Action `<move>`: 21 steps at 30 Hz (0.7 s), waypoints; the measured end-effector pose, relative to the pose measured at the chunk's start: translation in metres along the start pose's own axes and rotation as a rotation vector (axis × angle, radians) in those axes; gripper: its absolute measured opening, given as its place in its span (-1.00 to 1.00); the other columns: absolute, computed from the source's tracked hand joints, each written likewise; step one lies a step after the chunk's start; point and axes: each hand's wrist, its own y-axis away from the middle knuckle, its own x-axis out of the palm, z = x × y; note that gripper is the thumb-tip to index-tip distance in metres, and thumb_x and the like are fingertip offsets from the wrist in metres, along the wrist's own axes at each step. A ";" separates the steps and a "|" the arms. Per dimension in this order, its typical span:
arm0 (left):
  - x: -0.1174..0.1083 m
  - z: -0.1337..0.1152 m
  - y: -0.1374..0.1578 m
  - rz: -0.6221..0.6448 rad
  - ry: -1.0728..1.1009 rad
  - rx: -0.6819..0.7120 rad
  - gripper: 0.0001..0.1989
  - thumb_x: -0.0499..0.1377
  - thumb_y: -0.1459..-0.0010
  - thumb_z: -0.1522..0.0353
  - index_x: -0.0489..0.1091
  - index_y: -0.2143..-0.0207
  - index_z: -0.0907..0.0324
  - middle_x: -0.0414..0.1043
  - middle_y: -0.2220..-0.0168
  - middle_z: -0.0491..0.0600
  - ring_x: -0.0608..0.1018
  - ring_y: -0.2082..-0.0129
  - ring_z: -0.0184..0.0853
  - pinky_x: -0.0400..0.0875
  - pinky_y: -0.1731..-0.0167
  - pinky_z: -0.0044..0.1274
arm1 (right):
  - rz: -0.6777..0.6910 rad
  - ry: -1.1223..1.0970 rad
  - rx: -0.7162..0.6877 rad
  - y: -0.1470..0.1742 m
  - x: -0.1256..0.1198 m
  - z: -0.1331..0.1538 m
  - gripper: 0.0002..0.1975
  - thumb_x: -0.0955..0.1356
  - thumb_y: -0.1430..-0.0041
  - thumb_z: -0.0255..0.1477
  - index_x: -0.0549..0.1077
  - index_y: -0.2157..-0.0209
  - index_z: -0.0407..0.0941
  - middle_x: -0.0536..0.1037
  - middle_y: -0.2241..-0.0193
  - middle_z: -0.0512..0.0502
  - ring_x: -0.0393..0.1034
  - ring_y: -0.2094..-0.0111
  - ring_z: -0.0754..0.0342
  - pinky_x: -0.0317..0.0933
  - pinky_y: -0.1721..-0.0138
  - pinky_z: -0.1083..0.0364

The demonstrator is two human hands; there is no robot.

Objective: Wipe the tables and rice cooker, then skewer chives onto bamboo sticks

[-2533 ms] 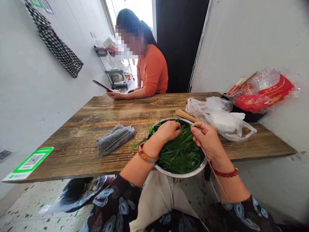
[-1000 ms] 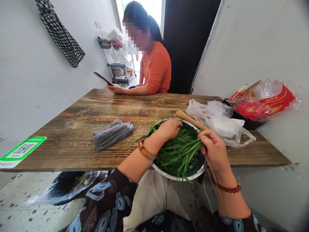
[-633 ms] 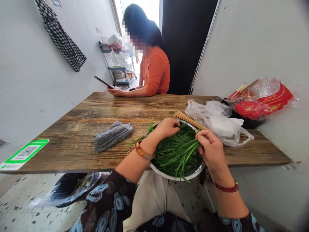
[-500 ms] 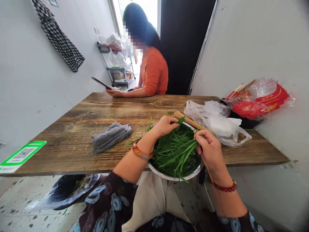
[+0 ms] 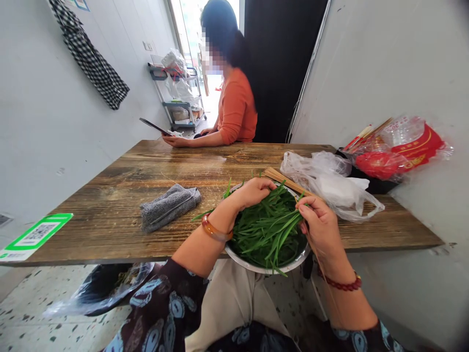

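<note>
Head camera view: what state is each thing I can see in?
Right hand: pinching green leaves and a thin stick
Left hand: fingers bent, at the leaves
Metal bowl: holding leaves
Stick bundle: lying flat
Gray towel: folded
Plastic bag: crumpled
Phone: in another person's hand
Checked cloth: hanging
Bin: open, lined

- In the bowl (image 5: 252, 266): leaves (image 5: 271, 234)
- Left of the bowl: towel (image 5: 170, 207); farther left, QR card (image 5: 38, 236)
- Just behind the bowl: skewer bundle (image 5: 284, 178)
- Right of the bowl: bag (image 5: 330, 183), then box (image 5: 379, 185)
- Well behind the bowl: person (image 5: 238, 105)
</note>
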 end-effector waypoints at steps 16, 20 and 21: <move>-0.001 0.012 -0.008 -0.071 -0.015 0.111 -0.76 0.25 0.12 0.45 0.51 0.30 0.29 0.41 0.50 -0.16 0.38 0.49 -0.47 0.26 0.42 -0.61 | 0.001 0.015 0.003 -0.003 0.000 -0.001 -0.89 0.40 -0.06 -0.38 0.41 0.43 -0.11 0.40 0.59 0.13 0.10 0.74 0.32 -0.02 0.73 0.27; 0.000 0.009 -0.007 -0.105 -0.001 0.064 -0.90 0.20 0.01 0.41 0.49 0.45 0.28 0.41 0.55 -0.15 0.37 0.52 -0.47 0.25 0.45 -0.62 | 0.013 0.008 0.000 -0.003 -0.001 -0.002 -0.89 0.41 -0.07 -0.38 0.42 0.42 -0.11 0.39 0.61 0.14 0.12 0.74 0.30 -0.02 0.73 0.27; 0.000 0.009 -0.007 -0.114 0.008 0.056 -0.89 0.19 -0.01 0.41 0.49 0.45 0.28 0.42 0.56 -0.16 0.37 0.53 -0.47 0.24 0.46 -0.62 | 0.015 0.005 0.000 -0.003 -0.001 -0.002 -0.89 0.41 -0.08 -0.38 0.42 0.42 -0.10 0.37 0.63 0.15 0.13 0.74 0.30 -0.02 0.73 0.27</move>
